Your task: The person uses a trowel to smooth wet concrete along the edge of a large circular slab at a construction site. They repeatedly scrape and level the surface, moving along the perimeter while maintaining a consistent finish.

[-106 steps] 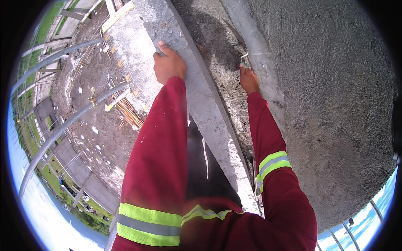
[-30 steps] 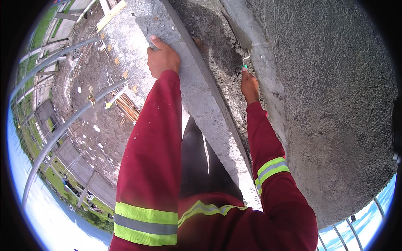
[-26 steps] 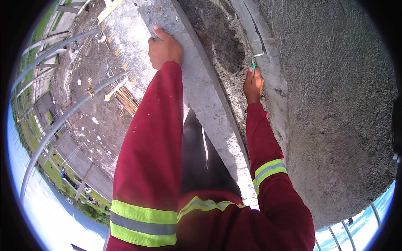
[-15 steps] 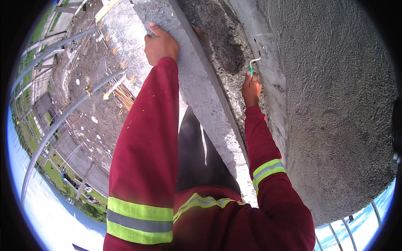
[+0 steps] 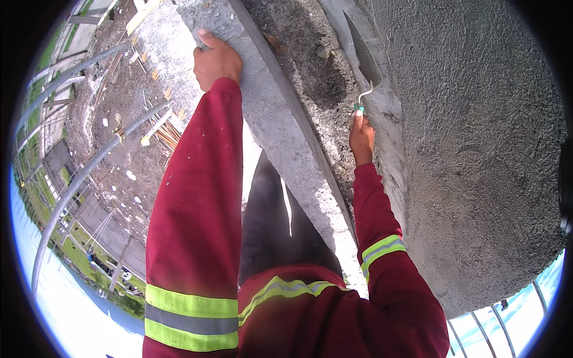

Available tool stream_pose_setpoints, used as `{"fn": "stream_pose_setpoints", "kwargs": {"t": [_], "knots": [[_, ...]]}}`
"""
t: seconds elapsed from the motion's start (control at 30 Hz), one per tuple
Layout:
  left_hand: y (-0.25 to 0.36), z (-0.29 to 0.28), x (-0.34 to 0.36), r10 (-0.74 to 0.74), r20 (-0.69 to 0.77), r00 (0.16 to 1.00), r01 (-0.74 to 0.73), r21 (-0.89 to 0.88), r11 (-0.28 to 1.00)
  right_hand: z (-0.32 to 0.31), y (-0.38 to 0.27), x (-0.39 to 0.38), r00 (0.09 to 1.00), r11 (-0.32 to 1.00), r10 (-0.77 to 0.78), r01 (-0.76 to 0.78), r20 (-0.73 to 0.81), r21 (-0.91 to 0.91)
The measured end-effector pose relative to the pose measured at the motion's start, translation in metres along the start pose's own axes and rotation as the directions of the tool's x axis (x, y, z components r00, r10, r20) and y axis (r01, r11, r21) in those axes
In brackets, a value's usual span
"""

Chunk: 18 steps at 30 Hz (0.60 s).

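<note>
My right hand (image 5: 362,138) is closed around the green handle of a pointed trowel (image 5: 362,52). The trowel's grey triangular blade lies along the smoothed mortar strip (image 5: 391,98) at the foot of the rough grey plastered wall (image 5: 477,149). To the left, my left hand (image 5: 218,61) rests on the outer edge of a long concrete ledge (image 5: 271,98), its thumb stretched out over the top. Its other fingers drop over the far side and are hidden. Between ledge and wall runs a trough (image 5: 298,45) with dark, crumbly mortar in it.
Metal scaffold pipes (image 5: 89,167) cross at the left, above muddy ground far below. Thin wooden sticks (image 5: 169,134) and a pale board (image 5: 142,17) lie beyond the ledge. Bars (image 5: 477,334) stand against the sky at the lower right.
The trowel blade has turned from nearly edge-on to showing its flat face. My right hand has shifted slightly down in the picture. The left hand stays on the ledge.
</note>
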<state>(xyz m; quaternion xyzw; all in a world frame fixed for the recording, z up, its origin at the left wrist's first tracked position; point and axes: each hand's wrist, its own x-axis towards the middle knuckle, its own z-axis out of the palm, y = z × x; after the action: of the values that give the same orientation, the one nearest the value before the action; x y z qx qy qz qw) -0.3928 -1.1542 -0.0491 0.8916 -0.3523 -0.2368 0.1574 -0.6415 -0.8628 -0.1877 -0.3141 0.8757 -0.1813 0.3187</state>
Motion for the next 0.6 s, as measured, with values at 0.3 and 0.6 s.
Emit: {"fn": "stream_pose_setpoints", "kwargs": {"t": [0.3, 0.6], "knots": [[-0.002, 0.003, 0.002, 0.006, -0.015, 1.000, -0.006, -0.029, 1.000, 0.018, -0.040, 0.029, 0.977, 0.973, 0.189, -0.172, 0.101, -0.152], [0.002, 0.002, 0.001, -0.032, -0.004, 0.999, 0.032, 0.011, 0.999, 0.002, -0.042, -0.035, 0.791, 0.907, 0.236, 0.030, 0.565, -0.420]]}}
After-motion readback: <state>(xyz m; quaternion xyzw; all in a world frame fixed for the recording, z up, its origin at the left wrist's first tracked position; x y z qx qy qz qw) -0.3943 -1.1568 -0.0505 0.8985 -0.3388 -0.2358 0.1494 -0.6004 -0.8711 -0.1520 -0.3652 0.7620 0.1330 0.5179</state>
